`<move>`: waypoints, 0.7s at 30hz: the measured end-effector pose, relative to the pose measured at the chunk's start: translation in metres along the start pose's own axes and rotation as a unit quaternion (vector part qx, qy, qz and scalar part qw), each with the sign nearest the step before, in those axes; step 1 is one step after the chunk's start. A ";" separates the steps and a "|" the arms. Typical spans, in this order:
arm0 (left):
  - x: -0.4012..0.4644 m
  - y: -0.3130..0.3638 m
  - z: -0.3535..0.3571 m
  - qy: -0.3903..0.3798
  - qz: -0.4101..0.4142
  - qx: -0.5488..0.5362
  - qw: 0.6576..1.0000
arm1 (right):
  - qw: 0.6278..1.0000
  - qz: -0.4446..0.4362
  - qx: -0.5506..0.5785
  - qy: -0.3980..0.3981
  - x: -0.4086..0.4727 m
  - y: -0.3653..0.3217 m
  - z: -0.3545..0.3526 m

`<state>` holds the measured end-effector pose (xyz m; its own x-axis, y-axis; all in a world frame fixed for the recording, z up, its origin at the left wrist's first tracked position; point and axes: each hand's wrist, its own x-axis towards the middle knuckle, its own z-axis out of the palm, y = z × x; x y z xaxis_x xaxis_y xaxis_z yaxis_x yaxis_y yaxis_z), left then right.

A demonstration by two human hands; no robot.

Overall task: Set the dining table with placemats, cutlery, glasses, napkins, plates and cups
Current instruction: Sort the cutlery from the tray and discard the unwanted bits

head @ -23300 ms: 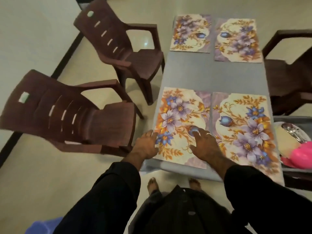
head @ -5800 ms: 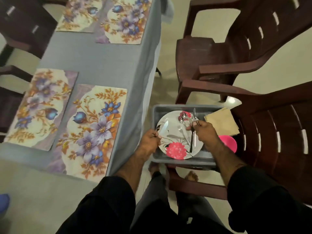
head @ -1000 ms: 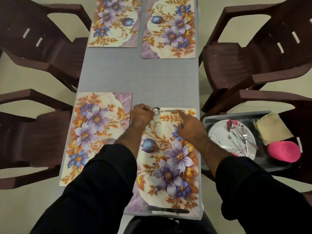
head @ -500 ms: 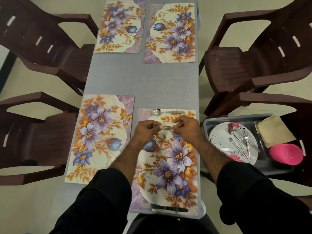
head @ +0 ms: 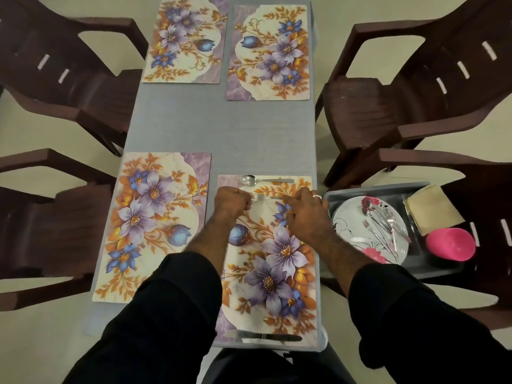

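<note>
Black sleeves [head: 171,314], ring [head: 316,196]

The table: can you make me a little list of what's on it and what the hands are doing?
placemats: four flowered ones on the grey table
near right placemat: spoon along its far edge, knife along its near edge
fork: just below the spoon, between both hands
left hand: fingers curled at the fork's tines end
right hand: fingers pinching the fork's handle end
grey tub on the chair at right: flowered plate with more cutlery, tan napkins, pink cup
</note>
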<state>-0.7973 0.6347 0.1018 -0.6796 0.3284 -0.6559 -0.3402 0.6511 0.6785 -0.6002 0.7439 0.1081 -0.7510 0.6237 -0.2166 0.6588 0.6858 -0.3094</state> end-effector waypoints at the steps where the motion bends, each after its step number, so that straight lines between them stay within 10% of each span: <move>1: 0.005 0.002 0.002 0.008 -0.013 -0.003 1.000 | 1.000 0.000 -0.023 -0.009 -0.001 0.002 0.002; 21: 0.025 0.001 0.009 0.052 -0.064 -0.074 0.994 | 0.997 0.043 -0.057 -0.040 -0.004 0.007 0.006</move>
<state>-0.8089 0.6504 0.0830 -0.6859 0.1718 -0.7072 -0.5142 0.5731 0.6380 -0.5926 0.7436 0.1013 -0.6896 0.6537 -0.3116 0.7184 0.6718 -0.1804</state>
